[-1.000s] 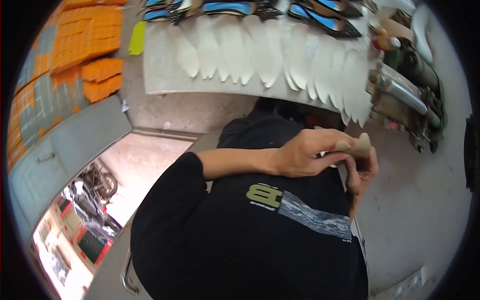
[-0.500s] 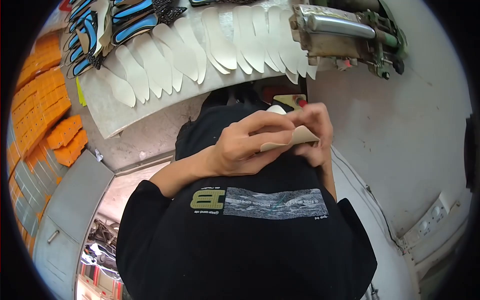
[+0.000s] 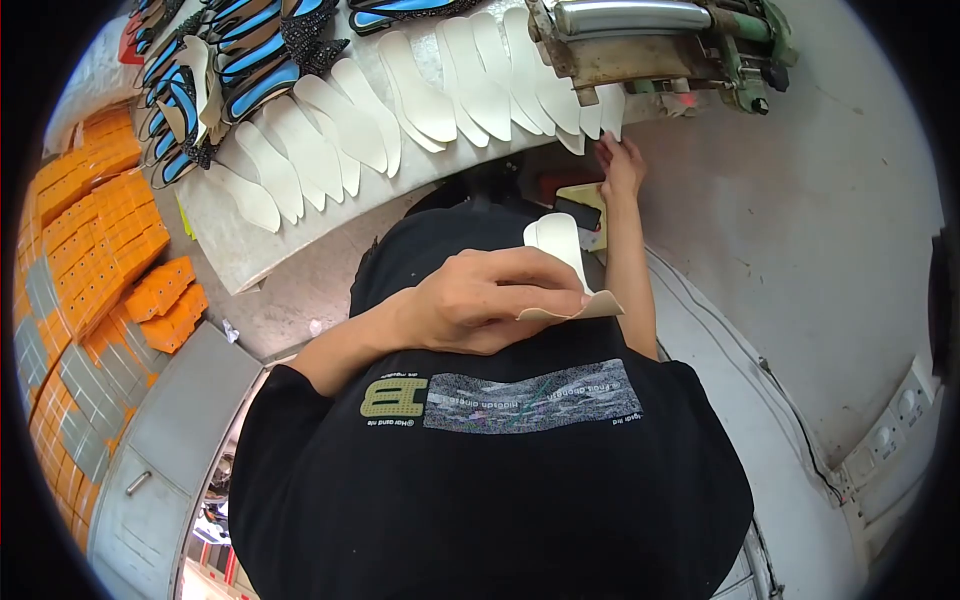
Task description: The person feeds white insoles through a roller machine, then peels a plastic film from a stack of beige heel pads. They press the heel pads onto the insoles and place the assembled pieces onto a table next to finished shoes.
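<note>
1. Left hand [image 3: 480, 300]: closed on a pale insole [image 3: 560, 245], thumb on top, held over the chest of the black shirt [image 3: 480, 480].
2. Right hand [image 3: 620, 165]: stretched to the table [image 3: 250, 250] edge, fingertips at the overhanging row of white insoles [image 3: 350, 120], just below the metal machine [image 3: 650, 40]. Grip unclear; hand too small to tell.
3. Blue shoe uppers [image 3: 240, 50] lie behind the row; orange stacks [image 3: 110, 230] stand at far left.
</note>
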`<move>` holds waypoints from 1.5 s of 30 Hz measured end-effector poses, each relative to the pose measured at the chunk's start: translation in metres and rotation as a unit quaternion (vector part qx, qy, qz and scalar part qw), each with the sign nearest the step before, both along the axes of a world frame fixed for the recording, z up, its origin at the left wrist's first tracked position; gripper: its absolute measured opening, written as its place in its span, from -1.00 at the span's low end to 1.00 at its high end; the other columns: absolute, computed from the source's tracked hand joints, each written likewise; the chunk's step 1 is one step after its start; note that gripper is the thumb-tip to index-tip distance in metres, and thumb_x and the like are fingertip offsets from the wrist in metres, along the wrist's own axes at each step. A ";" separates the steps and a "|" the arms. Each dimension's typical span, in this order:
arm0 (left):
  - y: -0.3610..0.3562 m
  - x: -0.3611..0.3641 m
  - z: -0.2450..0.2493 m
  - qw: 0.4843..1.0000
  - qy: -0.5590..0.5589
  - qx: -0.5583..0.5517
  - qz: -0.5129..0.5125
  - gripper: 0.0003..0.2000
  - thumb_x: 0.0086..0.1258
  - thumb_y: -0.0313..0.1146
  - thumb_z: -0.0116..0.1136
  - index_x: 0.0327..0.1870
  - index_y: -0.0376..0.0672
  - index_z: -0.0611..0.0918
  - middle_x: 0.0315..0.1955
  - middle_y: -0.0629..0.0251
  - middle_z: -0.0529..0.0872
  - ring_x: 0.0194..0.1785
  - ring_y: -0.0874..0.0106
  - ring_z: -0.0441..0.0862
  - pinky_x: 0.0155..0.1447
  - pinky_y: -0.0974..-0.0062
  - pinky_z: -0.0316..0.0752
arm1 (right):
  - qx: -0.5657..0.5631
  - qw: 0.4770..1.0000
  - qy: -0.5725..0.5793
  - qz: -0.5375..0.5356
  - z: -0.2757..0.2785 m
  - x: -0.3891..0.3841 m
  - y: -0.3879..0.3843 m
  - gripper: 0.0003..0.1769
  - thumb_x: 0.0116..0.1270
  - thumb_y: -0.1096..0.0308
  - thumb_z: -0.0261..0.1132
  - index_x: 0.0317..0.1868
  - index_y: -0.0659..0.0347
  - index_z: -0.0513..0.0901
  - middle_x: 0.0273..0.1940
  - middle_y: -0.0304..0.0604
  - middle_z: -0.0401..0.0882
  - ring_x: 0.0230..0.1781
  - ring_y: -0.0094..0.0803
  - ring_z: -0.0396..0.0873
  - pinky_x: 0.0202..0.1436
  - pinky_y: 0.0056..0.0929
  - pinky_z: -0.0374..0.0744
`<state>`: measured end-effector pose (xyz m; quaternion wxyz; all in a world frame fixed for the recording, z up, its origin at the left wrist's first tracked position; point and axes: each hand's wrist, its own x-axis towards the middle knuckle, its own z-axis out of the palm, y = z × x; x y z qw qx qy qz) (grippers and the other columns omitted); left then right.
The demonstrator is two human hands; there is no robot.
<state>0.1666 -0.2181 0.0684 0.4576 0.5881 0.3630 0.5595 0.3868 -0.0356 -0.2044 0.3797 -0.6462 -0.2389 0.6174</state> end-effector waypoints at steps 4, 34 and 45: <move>0.001 0.001 0.001 1.000 0.009 0.002 0.008 -0.67 0.11 -0.70 0.24 -0.07 -0.22 0.65 -0.11 0.21 0.67 -0.24 0.35 0.63 -0.21 0.53 0.55 | 0.017 0.999 -0.010 0.047 -0.014 0.004 0.000 -0.52 0.29 0.29 0.40 0.07 0.42 0.45 -0.16 0.02 0.62 -0.27 -0.31 0.66 -0.19 -0.51 0.63; -0.008 -0.007 -0.004 0.996 -0.004 0.006 0.092 -0.69 0.06 -0.70 0.33 -0.13 -0.25 0.68 -0.14 0.13 0.70 -0.31 0.36 0.64 -0.28 0.56 0.53 | -0.275 0.882 0.214 0.317 0.029 -0.096 -0.054 -0.61 0.39 0.09 0.29 -0.05 0.29 0.58 -0.15 -0.06 0.65 -0.16 -0.36 0.63 -0.07 -0.46 0.62; -0.013 -0.020 0.000 0.984 -0.009 -0.110 0.138 -0.77 0.17 -0.61 0.30 -0.13 -0.32 0.63 -0.21 0.23 0.70 -0.34 0.47 0.60 -0.30 0.58 0.52 | -0.201 0.810 0.092 0.543 0.111 -0.128 -0.060 -0.46 0.44 -0.03 0.20 0.03 0.37 0.57 -0.16 -0.04 0.65 -0.21 -0.32 0.65 -0.12 -0.49 0.60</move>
